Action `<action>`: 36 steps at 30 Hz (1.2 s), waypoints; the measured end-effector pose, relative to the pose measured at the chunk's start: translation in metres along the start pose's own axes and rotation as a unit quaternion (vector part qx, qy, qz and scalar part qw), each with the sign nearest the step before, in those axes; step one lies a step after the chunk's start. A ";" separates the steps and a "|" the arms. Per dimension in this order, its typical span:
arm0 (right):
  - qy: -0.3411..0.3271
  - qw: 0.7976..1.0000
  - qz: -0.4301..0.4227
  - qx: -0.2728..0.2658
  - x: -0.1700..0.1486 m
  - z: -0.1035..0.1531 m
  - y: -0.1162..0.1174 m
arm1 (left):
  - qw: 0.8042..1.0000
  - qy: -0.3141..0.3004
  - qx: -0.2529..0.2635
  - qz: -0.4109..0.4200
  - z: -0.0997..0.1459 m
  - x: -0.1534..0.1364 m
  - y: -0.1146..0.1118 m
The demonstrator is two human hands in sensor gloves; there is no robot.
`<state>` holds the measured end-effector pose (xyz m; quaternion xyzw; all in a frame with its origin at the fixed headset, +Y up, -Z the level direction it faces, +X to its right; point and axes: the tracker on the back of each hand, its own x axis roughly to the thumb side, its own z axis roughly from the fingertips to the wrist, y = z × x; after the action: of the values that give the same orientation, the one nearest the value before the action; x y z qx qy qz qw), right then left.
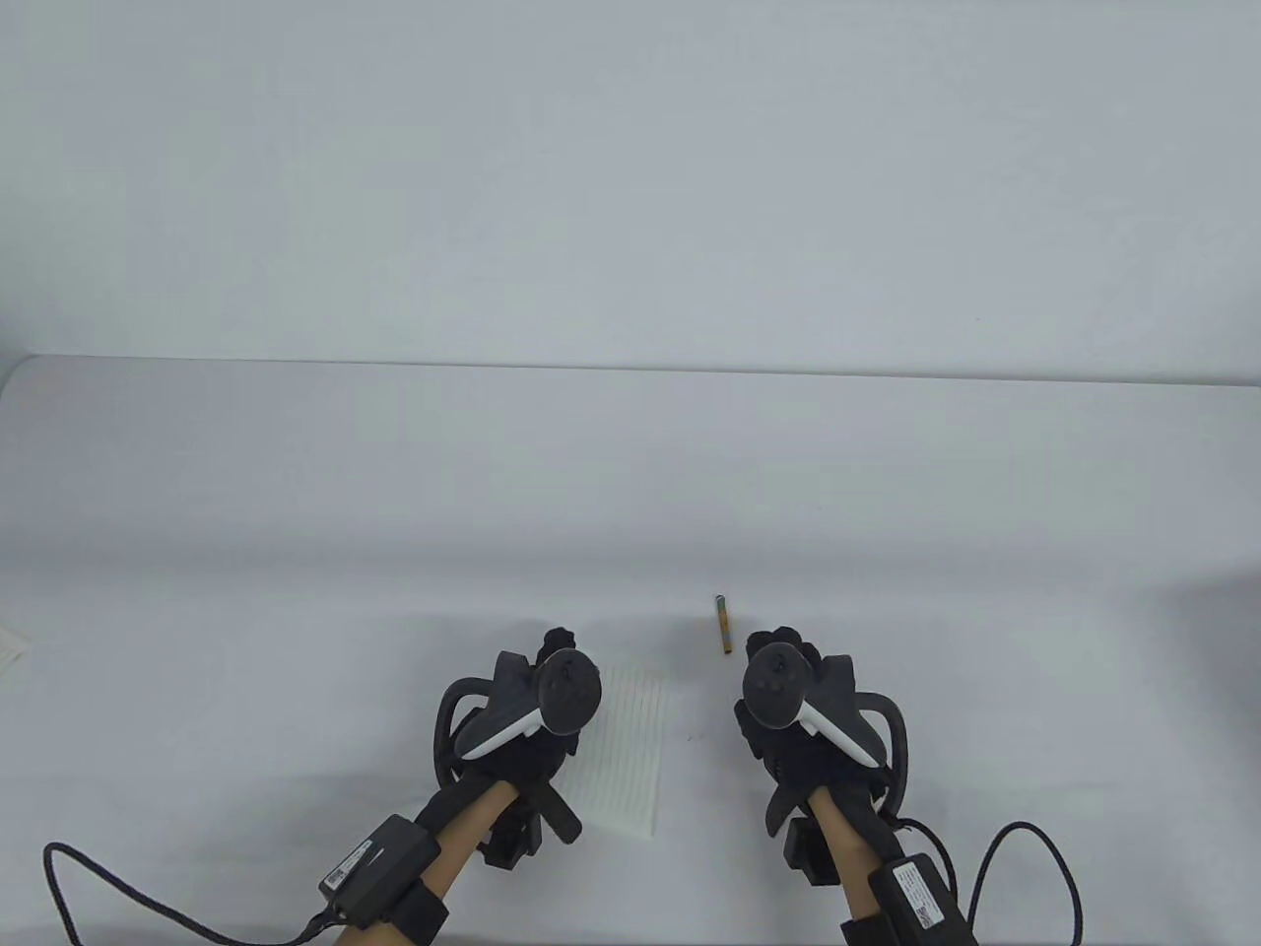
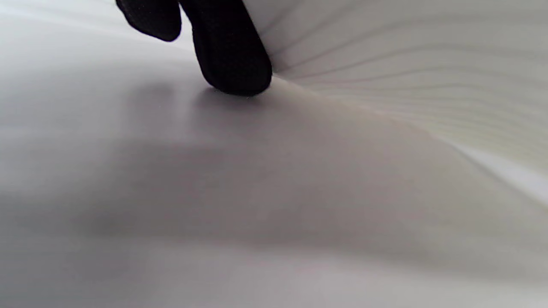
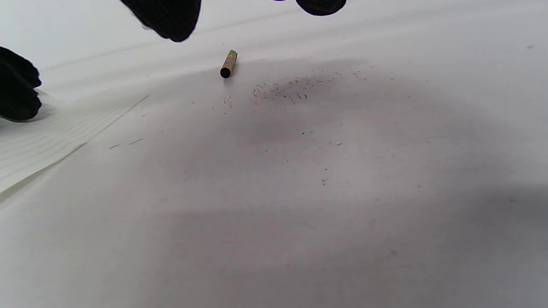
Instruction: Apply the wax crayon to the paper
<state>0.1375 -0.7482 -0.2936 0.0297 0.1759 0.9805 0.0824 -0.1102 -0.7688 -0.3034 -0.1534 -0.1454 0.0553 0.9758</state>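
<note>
A lined white paper sheet [image 1: 630,754] lies flat on the table, partly under my left hand [image 1: 554,645]. In the left wrist view a gloved fingertip [image 2: 231,64] touches the table at the edge of the paper [image 2: 406,77]. A short crayon [image 1: 724,626] with a tan and green wrapper lies on the table just beyond the paper's far right corner. My right hand [image 1: 783,642] is empty, close to the right of the crayon's near end. In the right wrist view the crayon [image 3: 228,63] lies ahead of my fingertips [image 3: 167,17], which hang above the table.
Small dark crayon crumbs [image 3: 291,87] are scattered on the white table near the crayon. The edge of another white sheet [image 1: 12,650] shows at the far left. Cables [image 1: 1025,867] trail from both wrists at the near edge.
</note>
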 end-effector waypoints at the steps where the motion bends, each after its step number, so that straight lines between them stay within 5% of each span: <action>1: 0.000 1.000 -0.001 0.001 0.000 0.000 0.000 | 1.000 0.000 -0.007 -0.021 0.000 0.001 -0.002; 18: 0.004 1.000 0.005 0.012 0.000 -0.002 0.003 | 0.999 -0.007 -0.029 -0.016 0.002 -0.004 -0.011; 25: 0.003 1.000 0.002 0.010 0.000 -0.002 0.003 | 0.999 -0.020 -0.015 0.041 0.013 -0.019 0.015; 31: 0.006 1.000 0.001 0.011 -0.002 -0.004 0.004 | 0.989 -0.023 -0.131 0.058 0.015 -0.049 -0.003; 36: 0.017 1.000 0.007 0.018 -0.005 -0.007 0.008 | 0.970 -0.046 -0.187 0.150 0.012 -0.064 -0.031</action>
<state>0.1407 -0.7584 -0.2976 0.0161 0.1942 0.9782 0.0723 -0.1731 -0.8050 -0.3000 -0.3507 -0.1733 0.1803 0.9025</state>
